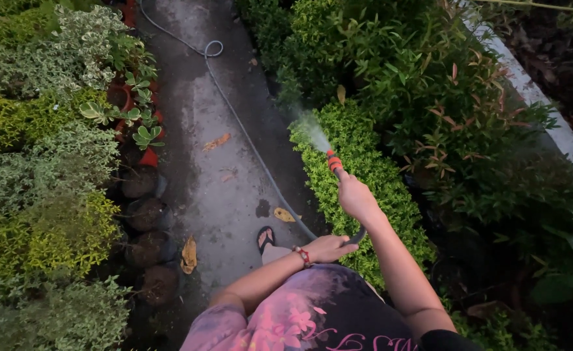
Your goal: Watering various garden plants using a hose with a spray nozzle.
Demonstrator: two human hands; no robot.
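My right hand (356,197) grips an orange spray nozzle (333,162) and points it up and to the left. A fan of water (310,132) leaves the nozzle over the bright green low shrubs (358,162). My left hand (329,247), with a red bracelet at the wrist, holds the grey hose (234,117) just below the right hand. The hose trails away along the wet concrete path (215,169) and loops near the top of the view. One foot in a dark sandal (265,238) stands on the path.
Dark pots (145,214) with soil line the left edge of the path, beside yellow-green and variegated bushes (46,162). Taller shrubs with reddish leaves (442,97) stand on the right, by a pale concrete kerb (540,104). Dry leaves (188,253) lie on the path.
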